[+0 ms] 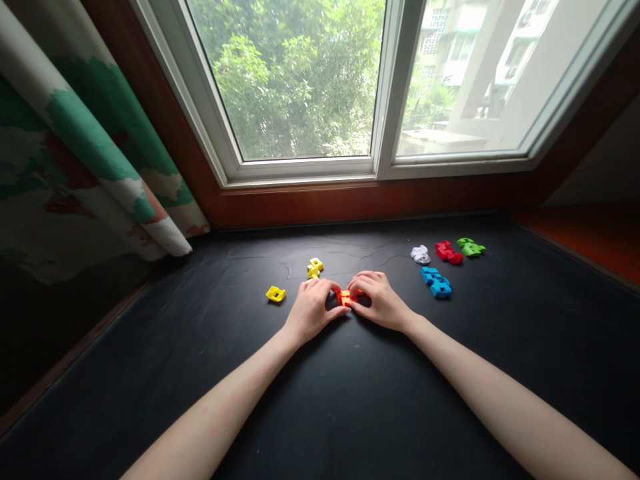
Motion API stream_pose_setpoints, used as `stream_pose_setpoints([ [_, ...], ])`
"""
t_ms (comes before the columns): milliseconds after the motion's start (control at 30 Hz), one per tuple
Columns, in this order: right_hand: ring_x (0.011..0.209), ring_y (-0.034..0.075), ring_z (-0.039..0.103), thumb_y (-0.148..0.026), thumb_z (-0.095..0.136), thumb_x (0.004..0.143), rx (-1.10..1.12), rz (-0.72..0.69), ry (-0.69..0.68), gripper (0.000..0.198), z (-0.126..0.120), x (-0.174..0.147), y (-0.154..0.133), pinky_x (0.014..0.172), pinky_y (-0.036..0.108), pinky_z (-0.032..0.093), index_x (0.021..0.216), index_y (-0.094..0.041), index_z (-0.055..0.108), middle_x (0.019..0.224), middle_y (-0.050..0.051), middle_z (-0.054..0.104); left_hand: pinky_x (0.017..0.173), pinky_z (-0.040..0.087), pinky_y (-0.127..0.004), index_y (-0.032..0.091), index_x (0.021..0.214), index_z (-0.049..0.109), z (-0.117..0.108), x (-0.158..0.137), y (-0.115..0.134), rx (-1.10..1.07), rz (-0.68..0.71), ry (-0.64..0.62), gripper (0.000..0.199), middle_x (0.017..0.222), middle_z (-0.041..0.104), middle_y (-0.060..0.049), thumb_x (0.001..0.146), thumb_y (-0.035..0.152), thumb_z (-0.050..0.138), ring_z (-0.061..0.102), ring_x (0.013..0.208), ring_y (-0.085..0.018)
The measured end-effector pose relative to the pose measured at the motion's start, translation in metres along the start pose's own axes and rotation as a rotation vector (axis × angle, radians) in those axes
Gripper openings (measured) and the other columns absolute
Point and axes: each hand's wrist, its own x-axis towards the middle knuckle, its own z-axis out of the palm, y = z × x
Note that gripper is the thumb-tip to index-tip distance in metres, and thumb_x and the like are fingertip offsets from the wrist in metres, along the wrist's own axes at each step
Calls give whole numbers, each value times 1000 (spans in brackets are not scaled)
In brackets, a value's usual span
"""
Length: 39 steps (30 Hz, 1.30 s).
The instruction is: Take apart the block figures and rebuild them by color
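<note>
Between the fingertips of both hands is a small orange plastic piece [345, 298], low over the black surface and partly covered by the fingers. My left hand [313, 307] pinches its left side with thumb and fingers. From the right, my right hand [379, 300] grips the other side the same way. Just beyond my left hand lies a yellow plastic piece [315, 267], its near end close to the knuckles. A second yellow piece [276, 294] rests to the left of that hand, apart from it.
At the right lie a white piece [421, 255], a red piece [449, 253], a green piece [471, 247] and a blue piece [437, 283]. All rest on the black surface [330, 400]. A window [300, 171] stands behind, with a patterned curtain [115, 153] at the left.
</note>
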Motion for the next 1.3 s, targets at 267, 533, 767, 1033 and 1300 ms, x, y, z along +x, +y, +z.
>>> stream_pose_setpoints([
  [267, 110, 24, 57, -26, 67, 84, -14, 41, 22, 12, 4, -1, 5, 95, 40, 37, 94, -23, 60, 101, 6, 68, 92, 41, -38, 22, 98, 61, 1, 0, -2, -31, 30, 6, 25, 101, 69, -3, 78, 29, 76, 60, 100, -23],
  [533, 97, 24, 60, -11, 49, 78, 101, 283, 239, 19, -2, 0, 10, 90, 41, 39, 92, -23, 55, 97, 5, 67, 90, 39, -38, 23, 104, 61, -1, 0, 0, -2, -23, 32, 27, 104, 69, -3, 80, 25, 72, 61, 99, -23],
  [767, 100, 27, 54, -16, 54, 78, -12, 249, 114, 20, -9, -5, 13, 88, 42, 37, 96, -23, 57, 102, 6, 66, 89, 39, -38, 21, 102, 60, -1, 0, 0, 15, -64, 52, 24, 103, 69, -4, 81, 23, 71, 61, 99, -24],
  [1033, 103, 26, 54, -14, 56, 76, -61, 149, -49, 33, -19, -9, 16, 88, 40, 36, 108, -23, 59, 112, 5, 66, 94, 39, -38, 21, 112, 59, 2, 0, -4, 4, -23, 43, 35, 108, 68, -5, 80, 24, 74, 60, 103, -24],
  [1300, 103, 26, 53, -18, 55, 80, 37, 176, -6, 27, -24, -8, 22, 91, 41, 37, 107, -21, 57, 110, 7, 66, 95, 38, -36, 23, 111, 60, -2, -2, -1, -15, -39, 23, 31, 109, 67, -3, 82, 19, 71, 58, 105, -23],
])
